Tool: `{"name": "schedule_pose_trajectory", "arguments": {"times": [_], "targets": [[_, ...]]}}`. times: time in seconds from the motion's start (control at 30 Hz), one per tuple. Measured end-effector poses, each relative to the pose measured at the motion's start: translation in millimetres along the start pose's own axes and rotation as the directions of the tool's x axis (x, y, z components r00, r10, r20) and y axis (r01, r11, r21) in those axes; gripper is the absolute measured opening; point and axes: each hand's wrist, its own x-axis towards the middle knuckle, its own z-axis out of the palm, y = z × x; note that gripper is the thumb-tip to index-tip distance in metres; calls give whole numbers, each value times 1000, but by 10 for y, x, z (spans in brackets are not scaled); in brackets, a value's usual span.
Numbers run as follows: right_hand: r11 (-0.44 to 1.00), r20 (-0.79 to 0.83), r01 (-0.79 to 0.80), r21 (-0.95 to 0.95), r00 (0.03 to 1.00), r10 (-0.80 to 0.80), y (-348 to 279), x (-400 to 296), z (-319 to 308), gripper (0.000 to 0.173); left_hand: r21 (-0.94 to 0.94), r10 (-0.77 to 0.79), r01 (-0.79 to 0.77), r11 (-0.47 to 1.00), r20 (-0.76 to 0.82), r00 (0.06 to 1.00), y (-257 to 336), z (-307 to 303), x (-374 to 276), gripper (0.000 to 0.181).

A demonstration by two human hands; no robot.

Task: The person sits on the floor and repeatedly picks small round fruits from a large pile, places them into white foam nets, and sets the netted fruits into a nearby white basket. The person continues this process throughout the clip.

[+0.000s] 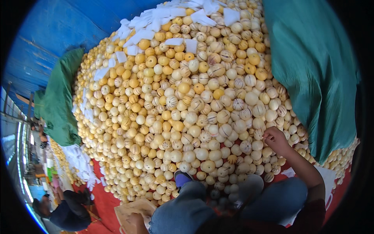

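A large heap of round, pale-yellow pepino melons [175, 117], many with purple stripes, fills the view before me. My right hand [274, 140] hovers over the heap's right part with its fingers curled in. Whether something small sits between its fingertips cannot be made out. Low in the picture, my left hand [136, 218] is at the tan box or board [137, 206] beside my knee. Its fingers are blurred, so its grip is unclear. Between my legs, a pale round object [251, 187] stands in shadow near several melons.
White foam sleeves [157, 17] lie across the heap's top. Green tarps [312, 73] hang at both sides, and a blue wall [67, 26] rises behind. Red ground cloth [103, 201] shows at lower left. Another person [68, 207] is bent over there. My shoe [183, 178] touches the heap's edge.
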Motion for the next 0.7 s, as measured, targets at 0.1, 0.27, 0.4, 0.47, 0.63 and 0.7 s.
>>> {"name": "schedule_pose_trajectory", "arguments": {"times": [0.1,0.27,0.4,0.47,0.63,0.7], "targets": [[983,63,26,-181,998,-15,-434,380,-40,11,-388,40,-155,909,-289,957,643,-487,125,21],[908,63,212,-360,977,-203,-1414,1641,361,20,-650,278,-747,138,-699,659,2792,-1385,479,22],[740,65,268,-616,954,-292,-2119,3025,724,28,-408,428,-913,-21,-829,361,4151,-2168,329,37],[611,75,340,-715,906,-417,-2404,3677,1069,38,-296,462,-939,176,-817,344,4377,-2042,409,38],[400,125,232,-887,953,-275,-2680,4536,1425,46,-218,518,-959,184,-807,283,4466,-1759,353,35],[340,112,157,-927,983,-146,-2769,4593,1550,48,-223,508,-956,190,-811,290,4504,-1740,377,35]]}}
